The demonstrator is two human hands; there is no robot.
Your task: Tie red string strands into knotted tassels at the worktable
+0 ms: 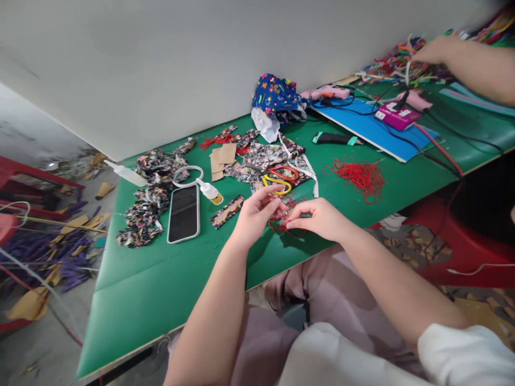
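Red thread [276, 224] is bunching near the green table's [161, 289] near edge; left hand [256, 212] and right hand [324, 219] are pinching strands, loose loops risking knots if pulled.

White sleeve [462, 348], mauve trousers [341, 292].

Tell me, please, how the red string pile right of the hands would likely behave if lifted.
The red string pile is probably floppy, as its thin strands curl. It looks light, with gaps between loops, and might snag, since strands cross.
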